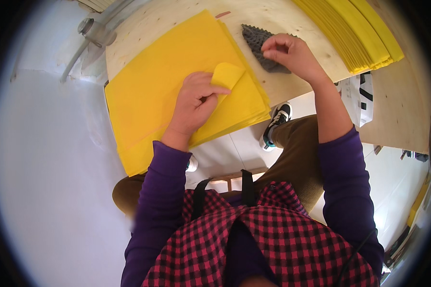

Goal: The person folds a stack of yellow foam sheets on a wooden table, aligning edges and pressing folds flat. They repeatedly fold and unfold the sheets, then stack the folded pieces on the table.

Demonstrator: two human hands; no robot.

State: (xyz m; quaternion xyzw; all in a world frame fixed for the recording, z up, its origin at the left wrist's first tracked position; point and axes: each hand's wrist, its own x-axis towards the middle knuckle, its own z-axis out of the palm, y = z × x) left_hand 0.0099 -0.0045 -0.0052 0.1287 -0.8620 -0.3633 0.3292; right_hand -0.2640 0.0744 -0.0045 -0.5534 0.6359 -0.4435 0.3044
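Observation:
A stack of thin yellow sheets [153, 81] lies tilted across the left part of the wooden table. My left hand [192, 101] rests on its near right part, fingers closed around a turned-up flap of a yellow sheet [227, 75]. The index finger stretches along the flap's lower edge. To the right, my right hand [292, 55] is held over a dark grey, knobbly cloth [254, 42]. Its thumb and index fingertip come together in a loose pinch, and nothing shows between them. The hand hides part of the cloth; whether they touch, I cannot tell.
More folded yellow sheets [352, 33] are piled at the far right of the wooden table [299, 88]. A white bag with black print [359, 98] hangs below that edge. A metal fitting [92, 31] stands by the wall at the far left. My legs are under the near edge.

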